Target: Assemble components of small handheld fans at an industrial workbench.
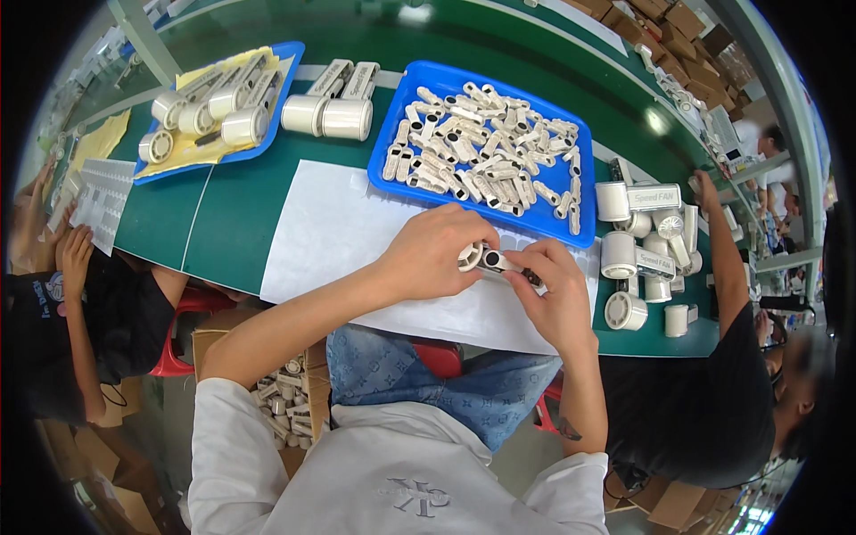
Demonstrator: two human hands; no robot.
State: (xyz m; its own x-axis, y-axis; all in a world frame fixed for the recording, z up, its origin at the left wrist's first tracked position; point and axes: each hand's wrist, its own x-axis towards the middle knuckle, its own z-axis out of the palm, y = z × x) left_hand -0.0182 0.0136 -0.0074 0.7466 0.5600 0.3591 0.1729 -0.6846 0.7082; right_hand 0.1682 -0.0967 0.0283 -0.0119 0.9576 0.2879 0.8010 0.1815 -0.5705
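A white handheld fan (pixel 495 259) with a dark round button lies between my two hands, over a white sheet (pixel 325 236) on the green table. My left hand (pixel 432 257) has its fingers closed around the fan's round head end. On the other end, the handle, my right hand (pixel 555 290) grips with thumb and fingers, covering part of it. Just beyond my hands, a blue tray (pixel 587 169) is filled with many small, elongated white pieces (pixel 486 147), some with dark ovals.
Assembled white fans (pixel 655 260) are heaped right of the sheet; two more (pixel 345 116) stand left of the tray. A second blue tray (pixel 287 62) holds fans on yellow paper. Co-workers (pixel 687 392) sit at both sides. A cardboard box of white parts (pixel 283 406) is below the table.
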